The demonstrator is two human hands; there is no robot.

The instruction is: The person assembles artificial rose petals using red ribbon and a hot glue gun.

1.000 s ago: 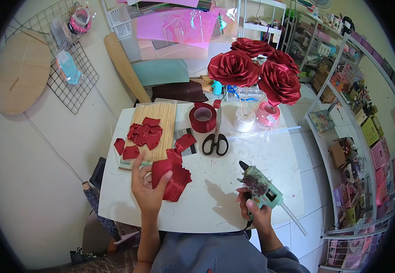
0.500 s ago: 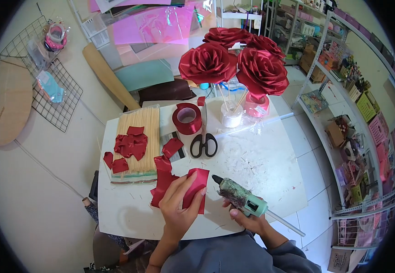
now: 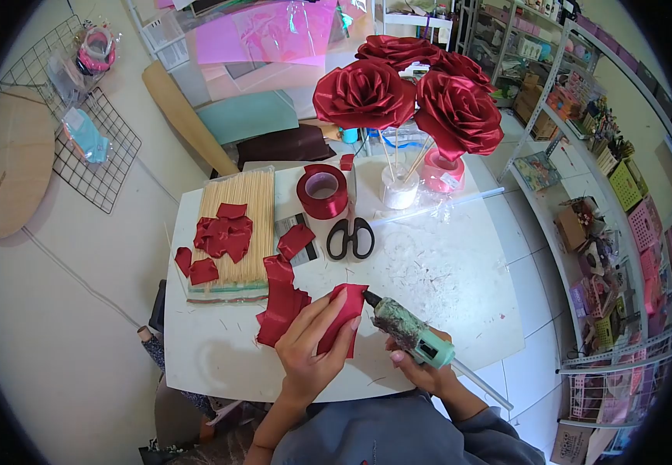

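Between the fingers and thumb of my left hand [image 3: 310, 353] is a piece of red satin ribbon [image 3: 345, 316]. My right hand [image 3: 421, 370] grips a green glue gun [image 3: 412, 333] with a clear glue stick [image 3: 483, 387] poking out behind. The gun's black nozzle meets the upper right corner of the held piece, or lies very close to it. More cut red ribbon pieces [image 3: 280, 291] lie on the table just left of my left hand. Black-handled scissors [image 3: 350, 238] rest beyond my hands, beside a roll of red ribbon [image 3: 323, 208].
Red fabric petals [image 3: 223, 236] lie on a pack of bamboo sticks [image 3: 235, 198] at the table's left. Large red ribbon roses [image 3: 460, 112] stand on sticks in a white holder [image 3: 399, 190], near a pink roll [image 3: 443, 172]. A loaded shelf [image 3: 576, 178] stands to the right.
The glue gun's nozzle and the held ribbon piece have come together at the piece's upper right corner. The whole view has shifted slightly.
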